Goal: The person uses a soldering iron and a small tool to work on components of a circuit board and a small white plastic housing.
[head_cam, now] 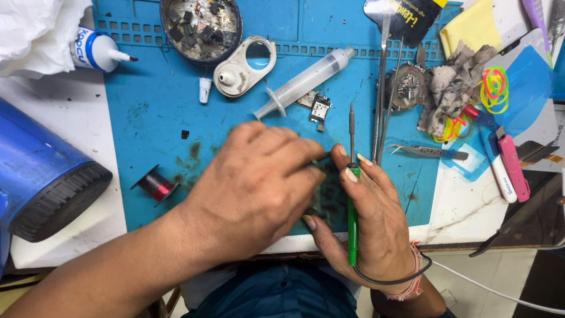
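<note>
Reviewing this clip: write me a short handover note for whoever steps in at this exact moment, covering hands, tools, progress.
Right hand: grips a green-handled soldering iron, tip pointing away over the blue mat.
Left hand: blurred and lying over the work spot in front of the iron; whether it grips anything cannot be told.
Nearby: syringe and small circuit board beyond the hands, tweezers on the right, red wire spool on the left.
Done: tools laid out, iron in hand.
Left: the piece under the left hand is hidden, so progress there cannot be judged.
</note>
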